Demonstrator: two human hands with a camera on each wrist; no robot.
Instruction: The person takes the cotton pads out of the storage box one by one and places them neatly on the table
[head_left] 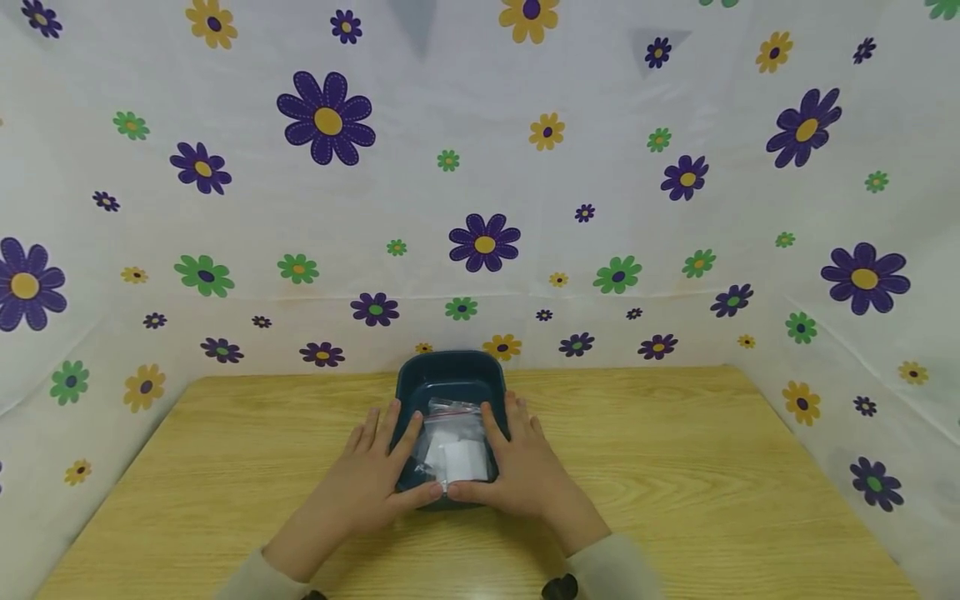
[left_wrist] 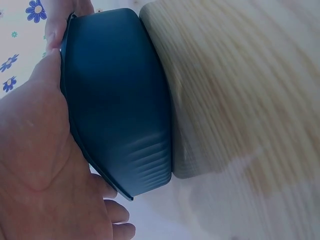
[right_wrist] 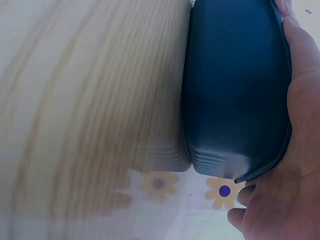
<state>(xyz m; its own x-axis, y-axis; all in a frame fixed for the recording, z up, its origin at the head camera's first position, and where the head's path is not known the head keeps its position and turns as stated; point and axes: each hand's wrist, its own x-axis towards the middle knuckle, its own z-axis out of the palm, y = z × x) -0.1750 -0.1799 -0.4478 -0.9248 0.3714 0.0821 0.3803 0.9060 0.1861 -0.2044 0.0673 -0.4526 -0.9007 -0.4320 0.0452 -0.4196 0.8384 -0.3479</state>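
A dark teal plastic bin (head_left: pixel 450 357) stands on the wooden table. Inside it lies a clear zip bag (head_left: pixel 455 423) with a red line at its seal and white, flat-looking contents (head_left: pixel 467 460). My left hand (head_left: pixel 371 475) rests on the bin's left rim, fingers spread and fairly straight. On the opposite rim lies my right hand (head_left: pixel 528 467) in the same way. Both thumbs reach in along the near rim, their tips almost meeting. The wrist views show the bin's smooth outer side (left_wrist: pixel 115 85) and each palm against its lip.
Wood-grain tabletop (head_left: pixel 675 467) extends to both sides of the bin. A white cloth with printed flowers (head_left: pixel 420 192) hangs behind the table and along its left and right sides. The bin's far end is close to that back cloth.
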